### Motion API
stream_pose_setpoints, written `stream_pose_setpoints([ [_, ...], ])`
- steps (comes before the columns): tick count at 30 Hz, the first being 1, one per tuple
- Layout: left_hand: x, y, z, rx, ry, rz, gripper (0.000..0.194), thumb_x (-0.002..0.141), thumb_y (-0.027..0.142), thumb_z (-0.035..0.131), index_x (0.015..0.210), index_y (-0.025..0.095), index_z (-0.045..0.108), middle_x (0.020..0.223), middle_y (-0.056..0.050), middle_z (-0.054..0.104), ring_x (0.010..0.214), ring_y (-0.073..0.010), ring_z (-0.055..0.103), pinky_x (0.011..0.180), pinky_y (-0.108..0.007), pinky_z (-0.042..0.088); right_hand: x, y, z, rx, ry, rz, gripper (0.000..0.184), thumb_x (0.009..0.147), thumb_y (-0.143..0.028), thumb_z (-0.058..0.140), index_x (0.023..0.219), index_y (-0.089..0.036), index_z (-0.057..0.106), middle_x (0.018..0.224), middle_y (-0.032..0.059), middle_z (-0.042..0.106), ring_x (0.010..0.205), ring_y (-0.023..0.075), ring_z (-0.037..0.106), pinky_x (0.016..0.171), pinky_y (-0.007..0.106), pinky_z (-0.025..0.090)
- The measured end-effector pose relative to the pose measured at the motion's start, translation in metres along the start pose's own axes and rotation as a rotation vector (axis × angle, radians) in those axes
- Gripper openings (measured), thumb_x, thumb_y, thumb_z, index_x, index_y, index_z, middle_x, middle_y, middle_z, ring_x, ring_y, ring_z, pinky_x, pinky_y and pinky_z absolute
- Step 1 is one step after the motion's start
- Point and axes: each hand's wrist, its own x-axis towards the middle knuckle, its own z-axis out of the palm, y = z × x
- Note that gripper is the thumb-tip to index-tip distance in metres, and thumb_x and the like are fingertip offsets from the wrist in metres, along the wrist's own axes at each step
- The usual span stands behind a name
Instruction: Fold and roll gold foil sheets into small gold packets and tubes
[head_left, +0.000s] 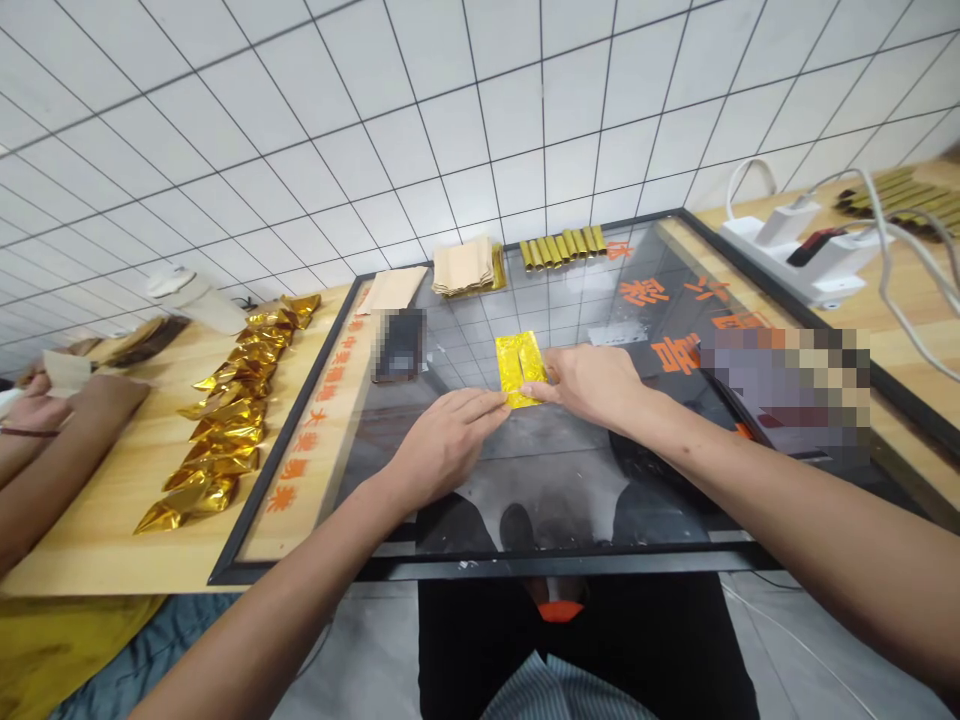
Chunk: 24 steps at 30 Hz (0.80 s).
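Note:
A small sheet of gold foil paper (519, 365) lies flat on the glass-topped frame (480, 575) in the middle of the view. My left hand (444, 440) rests on the glass with its fingertips pressed together against the sheet's near left corner. My right hand (592, 385) comes in from the right, its fingers closed in a pinch on the sheet's right edge. Both hands touch the same sheet.
A row of folded gold pieces (225, 415) runs along the wooden table on the left. Brown paper sheets (463, 267) and gold rolls (564, 246) lie at the back. A white power strip (806, 255) sits at right. Another person's arm (52, 455) is at far left.

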Motion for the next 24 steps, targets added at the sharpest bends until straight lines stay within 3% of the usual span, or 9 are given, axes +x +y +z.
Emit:
stream_pose_setpoints([
  [7, 0.004, -0.006, 0.001, -0.096, 0.054, -0.017, 0.043, 0.097, 0.004, 0.05, 0.132, 0.021, 0.068, 0.142, -0.011, 0.07, 0.134, -0.0269, 0.064, 0.111, -0.051, 0.055, -0.001, -0.001, -0.001, 0.005, -0.006, 0.016, 0.054, 0.1, -0.072, 0.053, 0.109, -0.022, 0.074, 0.101, 0.0124, 0.082, 0.095, 0.0335, 0.077, 0.075, 0.038, 0.05],
  [15, 0.005, -0.012, 0.003, -0.097, 0.013, -0.053, 0.049, 0.094, 0.002, 0.049, 0.13, 0.023, 0.073, 0.142, -0.008, 0.072, 0.131, -0.0235, 0.067, 0.11, -0.049, 0.055, 0.001, 0.003, 0.008, 0.015, 0.031, -0.002, 0.055, 0.1, -0.072, 0.05, 0.105, -0.023, 0.075, 0.099, 0.0129, 0.082, 0.092, 0.0326, 0.076, 0.074, 0.038, 0.05],
  [24, 0.008, 0.014, -0.007, 0.219, -0.112, -0.008, 0.045, 0.098, 0.007, 0.053, 0.14, 0.017, 0.066, 0.147, -0.012, 0.069, 0.133, -0.027, 0.064, 0.114, -0.046, 0.046, 0.0, 0.004, 0.011, 0.027, 0.059, -0.011, 0.052, 0.099, -0.07, 0.054, 0.108, -0.023, 0.074, 0.098, 0.0122, 0.082, 0.094, 0.0318, 0.076, 0.077, 0.038, 0.05],
])
